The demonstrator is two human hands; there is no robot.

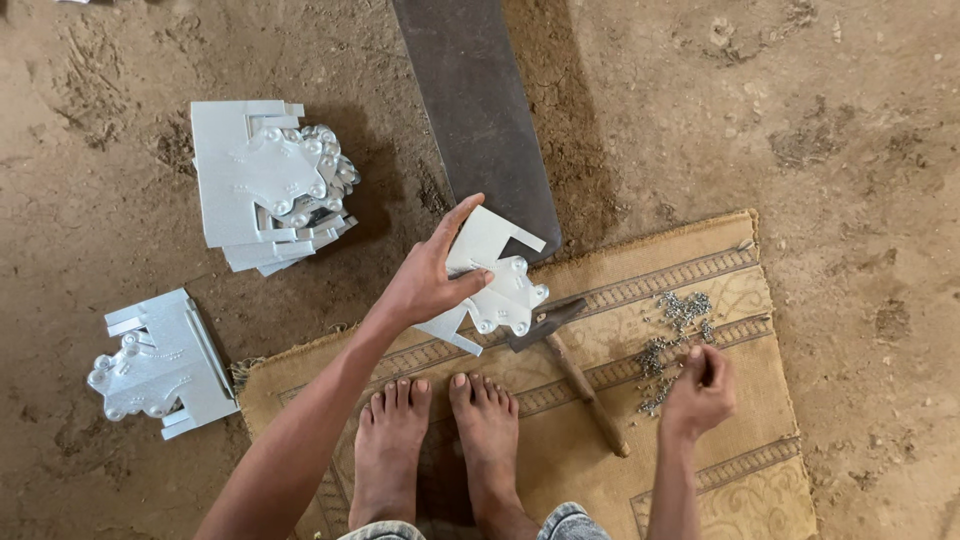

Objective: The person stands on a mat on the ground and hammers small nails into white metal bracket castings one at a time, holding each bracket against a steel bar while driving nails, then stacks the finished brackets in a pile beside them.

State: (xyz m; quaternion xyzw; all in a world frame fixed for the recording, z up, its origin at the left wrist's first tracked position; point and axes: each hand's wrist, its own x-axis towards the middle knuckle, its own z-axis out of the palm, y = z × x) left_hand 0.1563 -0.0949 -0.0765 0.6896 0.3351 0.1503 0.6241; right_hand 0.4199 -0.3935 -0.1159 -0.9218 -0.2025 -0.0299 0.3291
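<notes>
My left hand (432, 275) grips a flat silver metal bracket (492, 280) with a scalloped, rounded end, holding it just above the mat (720, 470). My right hand (700, 390) reaches into a scatter of small metal rivets (672, 335) on the mat's right side, fingers pinched together among them; whether it holds one is hidden. A hammer (570, 355) with a wooden handle lies on the mat between both hands, its head next to the bracket. My bare feet (440, 440) stand on the mat's near edge.
A tall stack of the same silver brackets (265, 185) sits on the dirt floor at upper left. A smaller stack (160, 362) lies at the left. A dark flat metal bar (478, 110) runs from the top edge down to the mat.
</notes>
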